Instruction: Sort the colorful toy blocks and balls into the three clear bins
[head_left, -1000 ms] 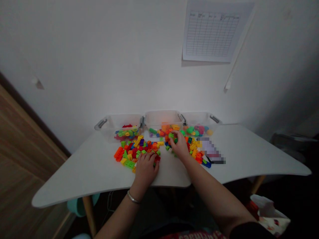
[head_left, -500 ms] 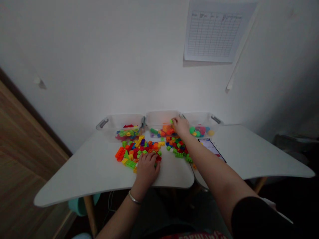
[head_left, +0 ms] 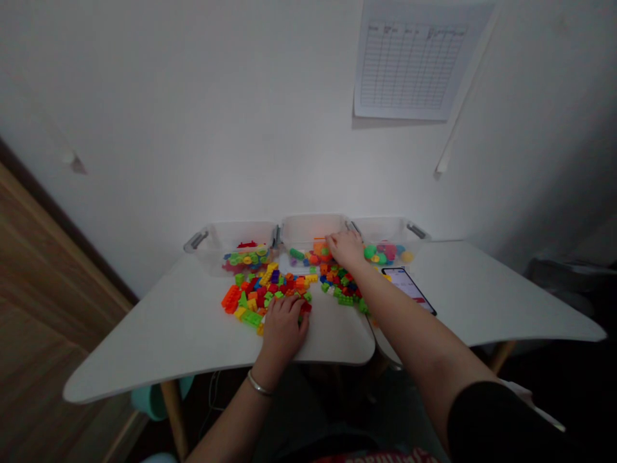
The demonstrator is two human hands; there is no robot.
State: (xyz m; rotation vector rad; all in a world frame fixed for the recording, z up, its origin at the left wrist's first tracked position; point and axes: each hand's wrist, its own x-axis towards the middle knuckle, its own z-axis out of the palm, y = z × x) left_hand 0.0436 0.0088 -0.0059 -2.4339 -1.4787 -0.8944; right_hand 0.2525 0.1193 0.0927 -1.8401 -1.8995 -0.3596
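My left hand (head_left: 283,326) lies over the near edge of a pile of colourful toy bricks (head_left: 260,289), fingers spread and touching bricks. A red brick (head_left: 306,308) shows beside its fingertips. My right hand (head_left: 347,249) reaches over the front of the middle clear plastic bin (head_left: 308,226), its fingers bent down and loosened. Just below those fingertips a small green piece (head_left: 325,252) shows, apart from the hand as far as I can see. A second group of bricks (head_left: 340,283) sits under my right wrist.
A left bin (head_left: 231,230) holds mixed pieces, and a right bin (head_left: 385,226) holds round and other coloured pieces. Right of my forearm lies a phone (head_left: 407,286). The bins stand against the wall on white tables (head_left: 183,334), whose edges meet near the middle.
The green piece was between my right fingertips; now it is below them at the middle bin, let go. My right hand has lowered slightly. My left hand stays on the pile.
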